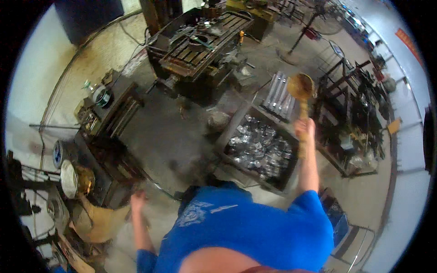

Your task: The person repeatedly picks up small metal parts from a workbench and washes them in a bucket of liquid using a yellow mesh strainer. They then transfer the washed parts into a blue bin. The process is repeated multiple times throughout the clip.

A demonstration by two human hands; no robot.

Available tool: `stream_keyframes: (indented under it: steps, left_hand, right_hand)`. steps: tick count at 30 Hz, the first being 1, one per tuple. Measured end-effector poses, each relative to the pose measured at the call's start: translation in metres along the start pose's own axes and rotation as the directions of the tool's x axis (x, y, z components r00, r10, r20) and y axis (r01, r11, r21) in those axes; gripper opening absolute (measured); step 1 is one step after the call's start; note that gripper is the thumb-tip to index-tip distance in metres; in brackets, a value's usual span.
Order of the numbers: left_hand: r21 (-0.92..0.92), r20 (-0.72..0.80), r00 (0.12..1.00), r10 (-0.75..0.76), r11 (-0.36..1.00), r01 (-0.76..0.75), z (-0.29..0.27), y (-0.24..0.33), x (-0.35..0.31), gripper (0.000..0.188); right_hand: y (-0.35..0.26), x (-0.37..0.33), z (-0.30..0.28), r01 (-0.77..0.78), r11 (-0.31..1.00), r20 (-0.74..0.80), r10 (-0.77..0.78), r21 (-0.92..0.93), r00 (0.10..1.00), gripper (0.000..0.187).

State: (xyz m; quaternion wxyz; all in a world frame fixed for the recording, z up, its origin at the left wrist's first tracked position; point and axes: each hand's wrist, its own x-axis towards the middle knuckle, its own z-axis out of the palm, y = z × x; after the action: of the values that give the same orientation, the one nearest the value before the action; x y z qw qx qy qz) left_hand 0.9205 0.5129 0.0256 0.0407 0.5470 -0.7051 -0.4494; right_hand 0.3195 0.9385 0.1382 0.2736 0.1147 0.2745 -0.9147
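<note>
Ladle [300,86], yellow-brown and long-handled, was up at right of centre in the frame, bowl toward the top, handle running down past the wrist. Right hand [305,128] gripped that handle, fingers wrapped round it below the bowl. Left hand [138,200] hung at lower left, apart from the ladle; blurred, so could not tell whether its fingers were curled or holding anything.

Bowl showed just right of a row of silvery bars [275,96], partly in front of them; contact unlikely, though height was hard to judge. Bowl contents: could not tell, too soft in focus. Crate [232,127] sat right of centre, below the bars, with a heap of shiny metal pieces [261,148] in it.

Progress, as a judgement: ladle picked up and under control, so the handling looked partway along. No pouring or scooping was visible. Emptying or putting down the ladle seemed left to do. Pieces in the crate might be finished output or stock; not decidable. Bars lay roughly side by side, no ladle work visible on them.
</note>
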Motion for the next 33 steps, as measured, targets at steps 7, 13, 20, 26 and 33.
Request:
stream_keyframes:
  steps: [7, 13, 20, 26, 33]
  left_hand:
    - [-0.07, -0.066, 0.991, 0.118, 0.99, -0.123, -0.021, 0.064, 0.087, 0.032]
    - [-0.143, 0.02, 0.977, 0.213, 0.968, -0.208, -0.071, 0.036, 0.219, 0.032]
    - [-0.006, 0.022, 0.975, 0.22, 0.975, -0.22, -0.134, 0.135, 0.324, 0.034]
    - [0.098, 0.202, 0.918, 0.342, 0.925, -0.367, -0.127, 0.156, 0.451, 0.03]
    - [0.193, 0.202, 0.79, 0.579, 0.767, -0.611, -0.115, 0.308, 0.503, 0.031]
  right_hand:
    - [0.095, 0.071, 0.087, -0.471, 0.816, 0.328, 0.368, 0.335, 0.87, 0.022]
    - [0.186, 0.142, 0.113, 0.009, 0.915, -0.201, -0.098, -0.403, 0.975, 0.014]
    - [0.248, 0.222, 0.1, 0.362, 0.512, -0.309, -0.816, -0.779, 0.489, 0.023]
    - [0.342, 0.238, 0.181, -0.194, 0.506, -0.437, -0.422, -0.841, 0.794, 0.019]
    - [0.354, 0.261, 0.176, 0.009, 0.588, -0.392, -0.55, -0.809, 0.738, 0.022]
